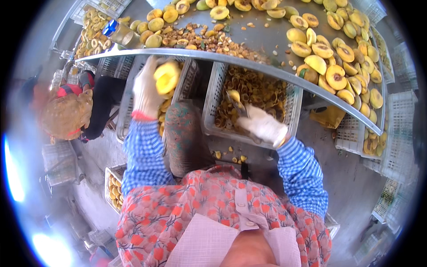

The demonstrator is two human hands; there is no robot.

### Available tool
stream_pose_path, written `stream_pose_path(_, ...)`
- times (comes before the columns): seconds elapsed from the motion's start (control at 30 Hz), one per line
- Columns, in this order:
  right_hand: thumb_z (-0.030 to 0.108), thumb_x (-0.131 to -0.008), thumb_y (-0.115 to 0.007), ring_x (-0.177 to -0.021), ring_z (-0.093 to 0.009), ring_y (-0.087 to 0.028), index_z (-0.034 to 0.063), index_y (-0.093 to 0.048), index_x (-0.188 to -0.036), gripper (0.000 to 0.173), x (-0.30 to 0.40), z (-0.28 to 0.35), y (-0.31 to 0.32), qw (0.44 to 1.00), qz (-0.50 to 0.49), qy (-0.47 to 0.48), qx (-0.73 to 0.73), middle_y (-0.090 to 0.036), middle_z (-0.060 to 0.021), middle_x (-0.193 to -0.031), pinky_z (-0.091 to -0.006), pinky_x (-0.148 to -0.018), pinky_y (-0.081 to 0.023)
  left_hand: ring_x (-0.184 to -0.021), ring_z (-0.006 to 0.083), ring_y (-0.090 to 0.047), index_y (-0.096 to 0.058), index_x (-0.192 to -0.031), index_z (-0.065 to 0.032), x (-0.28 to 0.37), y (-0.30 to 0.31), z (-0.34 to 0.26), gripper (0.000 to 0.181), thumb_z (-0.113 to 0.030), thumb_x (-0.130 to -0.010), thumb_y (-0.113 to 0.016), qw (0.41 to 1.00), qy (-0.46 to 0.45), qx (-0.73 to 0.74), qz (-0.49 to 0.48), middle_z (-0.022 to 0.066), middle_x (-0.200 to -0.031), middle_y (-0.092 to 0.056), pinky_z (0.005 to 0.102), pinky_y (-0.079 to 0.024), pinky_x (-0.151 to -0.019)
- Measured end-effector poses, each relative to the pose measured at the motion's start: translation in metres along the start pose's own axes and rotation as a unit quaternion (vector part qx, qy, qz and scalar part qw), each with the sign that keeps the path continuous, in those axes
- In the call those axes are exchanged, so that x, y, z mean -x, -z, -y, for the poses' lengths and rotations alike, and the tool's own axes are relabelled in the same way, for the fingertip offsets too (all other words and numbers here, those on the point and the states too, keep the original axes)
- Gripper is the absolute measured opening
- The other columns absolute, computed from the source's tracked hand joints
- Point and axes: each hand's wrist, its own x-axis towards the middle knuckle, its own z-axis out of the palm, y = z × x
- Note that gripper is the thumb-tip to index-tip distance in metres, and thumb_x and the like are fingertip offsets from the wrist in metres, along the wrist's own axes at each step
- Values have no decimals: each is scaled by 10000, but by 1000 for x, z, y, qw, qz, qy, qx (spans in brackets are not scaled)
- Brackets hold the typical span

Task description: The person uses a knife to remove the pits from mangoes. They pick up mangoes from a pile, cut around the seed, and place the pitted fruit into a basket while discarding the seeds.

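My left hand, in a white knit glove, holds a halved yellow peach with its cut face up, over a white plastic crate of peach halves. Motion blurs hand and fruit slightly. In my right hand, also gloved, is a metal pitting tool, its handle partly hidden by the fingers. A yellow piece of peach is at the tool's tip. Beneath it stands another white crate, filled with brownish-yellow peach scraps.
A metal table with a raised rim spans the front, bearing peach halves, loose pits and bits, and a blue-capped clear jar. A person in a hat sits at left. Fruit scraps lie on the floor.
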Motion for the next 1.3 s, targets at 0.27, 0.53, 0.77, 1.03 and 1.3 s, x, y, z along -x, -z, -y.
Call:
stream_pose_path(0.27, 319, -900, -556, -572, -319, -670, -38, -535, -996, 370, 4, -11, 2, 984, -36, -144, 101, -650, -169, -671, -435, -613, -535, -1279, 336, -532, -602, -1343, -167, -126, -64, -22, 560, -514, -905, -558, 935, -39, -350, 38, 164, -1361, -575, 427, -425, -1060)
stream_pose_path(0.53, 365, -926, -579, -893, -476, -650, -18, -515, -1052, 408, 4, 1, 17, 986, -102, -70, 116, -661, -280, -914, -521, -779, -498, -1168, 381, -601, -531, -1310, -36, -244, -173, -23, 645, -446, -828, -655, 934, -27, -341, 107, 221, -1255, -628, 429, -466, -995)
stream_pose_path(0.77, 285, -944, -576, -610, -263, -639, -8, -487, -1142, 365, 5, 27, 21, 995, -87, -51, -17, -616, -131, -734, -397, -579, -503, -1121, 323, -634, -539, -1301, -123, -186, -158, -36, 506, -255, -844, -711, 970, -139, -161, 116, 156, -1226, -631, 398, -488, -970)
stream_pose_path(1.03, 221, -946, -594, -439, -118, -499, 11, -508, -1054, 251, 4, 45, 18, 962, -114, 149, -199, -558, -39, -666, -283, -496, -445, -1105, 285, -636, -526, -1290, 13, -67, -127, -25, 512, 33, -813, -710, 898, -28, 335, 285, 167, -1230, -608, 322, -576, -882)
stream_pose_path(1.3, 183, -953, -589, -728, -388, -669, 6, -517, -1092, 237, -24, 41, -11, 910, -381, 139, 84, -648, -205, -818, -434, -625, -521, -1081, 222, -644, -509, -1335, 23, 7, -149, -45, 643, -480, -945, -599, 931, -51, 348, 102, 158, -1221, -630, 316, -525, -907)
